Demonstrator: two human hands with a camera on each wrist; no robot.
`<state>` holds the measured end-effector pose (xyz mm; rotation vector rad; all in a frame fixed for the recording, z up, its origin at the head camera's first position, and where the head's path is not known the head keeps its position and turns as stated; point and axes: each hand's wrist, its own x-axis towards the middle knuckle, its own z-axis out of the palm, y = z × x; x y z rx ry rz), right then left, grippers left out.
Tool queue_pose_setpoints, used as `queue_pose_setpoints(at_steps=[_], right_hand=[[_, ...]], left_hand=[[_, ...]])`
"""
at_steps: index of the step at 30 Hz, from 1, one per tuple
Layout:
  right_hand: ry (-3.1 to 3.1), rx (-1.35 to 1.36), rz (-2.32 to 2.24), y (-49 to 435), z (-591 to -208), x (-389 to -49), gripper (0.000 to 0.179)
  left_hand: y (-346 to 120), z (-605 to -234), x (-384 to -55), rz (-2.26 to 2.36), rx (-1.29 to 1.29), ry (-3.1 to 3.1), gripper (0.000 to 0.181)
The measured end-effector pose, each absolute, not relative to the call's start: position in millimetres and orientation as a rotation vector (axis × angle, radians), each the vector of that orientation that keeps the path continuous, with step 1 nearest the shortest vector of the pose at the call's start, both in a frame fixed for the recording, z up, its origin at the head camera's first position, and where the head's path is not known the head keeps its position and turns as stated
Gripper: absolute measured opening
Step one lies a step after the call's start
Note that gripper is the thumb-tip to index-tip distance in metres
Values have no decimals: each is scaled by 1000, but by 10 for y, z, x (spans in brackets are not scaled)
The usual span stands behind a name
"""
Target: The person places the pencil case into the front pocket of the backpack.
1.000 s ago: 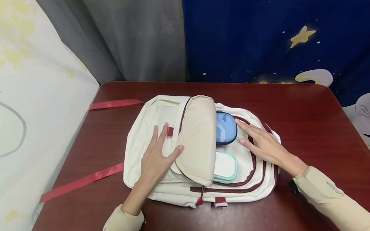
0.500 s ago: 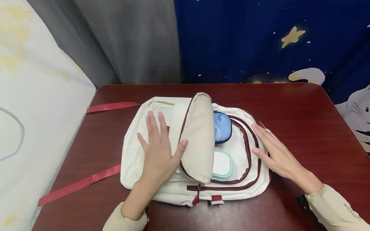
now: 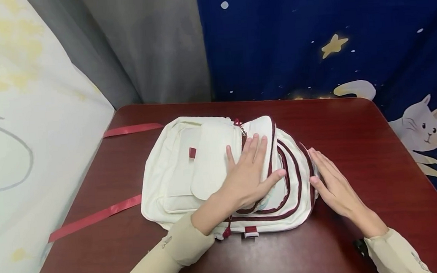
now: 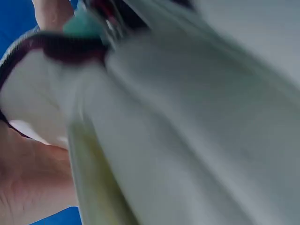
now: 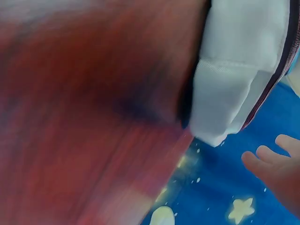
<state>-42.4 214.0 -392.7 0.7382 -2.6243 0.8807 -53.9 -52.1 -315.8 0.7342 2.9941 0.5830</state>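
A white backpack (image 3: pixel 167 169) with maroon zippers lies flat on the table. My left hand (image 3: pixel 245 174), fingers straight and spread, rests on its front pocket flap (image 3: pixel 259 127), which now lies over toward the right. A sliver of the mint-green case shows under the flap's near edge; the blue case is hidden. In the left wrist view, white cloth (image 4: pixel 164 117) fills most of the picture, with a bit of mint green case (image 4: pixel 84 24) at the top. My right hand (image 3: pixel 334 187) is held straight at the backpack's right end, holding nothing.
The dark red table (image 3: pixel 288 258) extends around the backpack. Two red straps (image 3: pixel 98 216) run from its left end to the table's left side. A grey curtain (image 3: pixel 151 52) and a blue starry curtain (image 3: pixel 273 44) hang behind, and a white printed sheet (image 3: pixel 31 124) at left.
My left hand has swung the flap from left to right, over the blue and mint-green cases. My right hand has moved right, from beside the blue case to the backpack's end.
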Motion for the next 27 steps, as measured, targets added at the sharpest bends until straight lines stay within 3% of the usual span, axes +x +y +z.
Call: queue_pose_setpoints(at_steps=[7,18,23,27], right_hand=[[-2611,702,847,2168,-3993,-435,59],[-2576,674,827,2165,-4058,-503,57],[-2576,667,815,2159,-4037,-540,58],[-2540,677,811,2138,-3942,-633,59]], left_hand=[[-319,-3323,-577,477,649,2991,85],[-51,-3565,-670,-205,505,3009,79],[-101,-3545,-694,40,577,3001,80],[-341,-3176,-773,431,702,2942,76]])
